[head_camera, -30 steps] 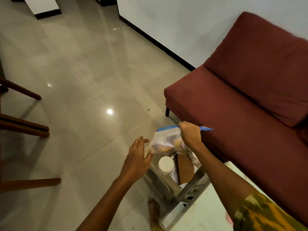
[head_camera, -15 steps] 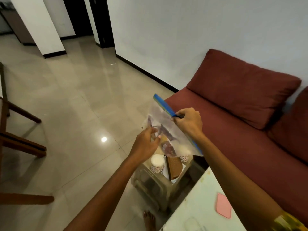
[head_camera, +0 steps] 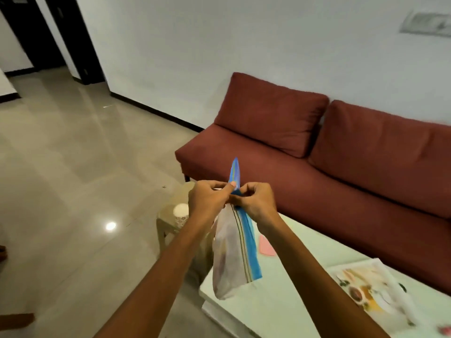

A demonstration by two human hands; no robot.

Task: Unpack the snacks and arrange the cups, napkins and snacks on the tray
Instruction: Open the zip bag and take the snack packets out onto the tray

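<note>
A clear zip bag of snacks (head_camera: pixel 229 259) with a blue seal strip hangs in the air in front of me, over the near corner of the pale green table (head_camera: pixel 280 311). My left hand (head_camera: pixel 207 201) and my right hand (head_camera: pixel 256 201) both pinch the blue strip at its upper end, thumbs close together. The bag's contents are blurred. A patterned paper cup (head_camera: pixel 181 214) stands on a low beige stool (head_camera: pixel 166 228) behind my left hand. A printed tray (head_camera: pixel 373 289) lies on the table at the right.
A dark red sofa (head_camera: pixel 317 162) runs along the white wall behind the table. A small pink flat object (head_camera: pixel 266 247) lies on the table near the bag. Glossy tiled floor spreads to the left, with a dark doorway at the far left.
The bag has been lifted from over the stool toward the table. My left hand has joined my right on the blue strip. My view has swung up and right.
</note>
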